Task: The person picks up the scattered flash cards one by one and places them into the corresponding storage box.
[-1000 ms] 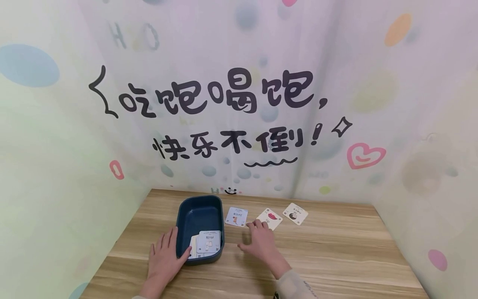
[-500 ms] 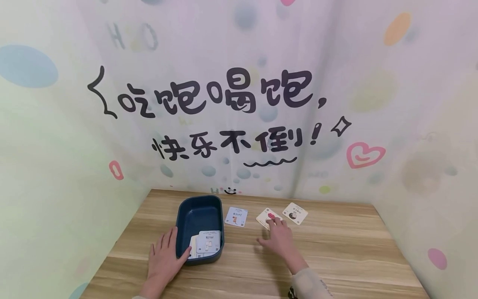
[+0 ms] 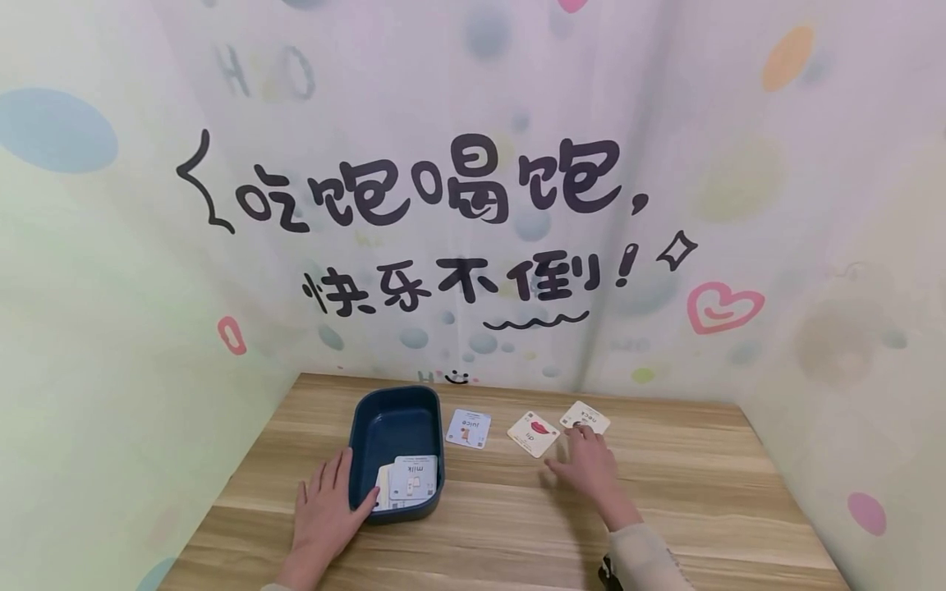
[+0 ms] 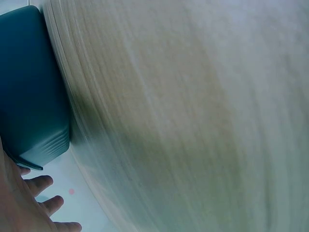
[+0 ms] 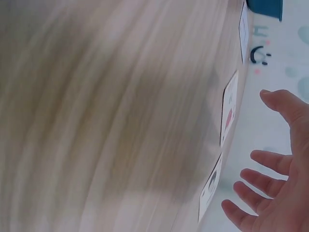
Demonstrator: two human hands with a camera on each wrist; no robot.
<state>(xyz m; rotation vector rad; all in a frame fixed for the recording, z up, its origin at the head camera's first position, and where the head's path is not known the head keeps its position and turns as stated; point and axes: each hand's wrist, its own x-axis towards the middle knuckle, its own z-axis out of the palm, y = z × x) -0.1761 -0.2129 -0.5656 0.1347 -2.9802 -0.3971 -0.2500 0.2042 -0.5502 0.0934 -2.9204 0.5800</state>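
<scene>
My left hand point(image 3: 325, 501) rests against the near left side of a dark blue bin point(image 3: 395, 423), fingers straight and thumb over its rim. Inside the bin's near end lie several cards, a "milk" card point(image 3: 412, 478) on top. My right hand point(image 3: 591, 466) is over the near edge of the "neck" card point(image 3: 587, 414), partly covering it. In the right wrist view its fingers are spread and hold nothing, apart from the neck card point(image 5: 210, 186). Just left of that hand lies the "lip" card point(image 3: 533, 434), printed with red lips. Beside the bin is the "juice" card point(image 3: 468, 428).
The wood-grain table point(image 3: 687, 484) ends at a printed curtain point(image 3: 458, 345) along its back edge. Pale walls of the same kind stand at the left and right. The bin's side wall point(image 4: 31, 82) fills the left of the left wrist view.
My right hand has moved to the right, from between the juice and lip cards, across the lip card, to the neck card. The left hand, bin and cards have stayed where they were.
</scene>
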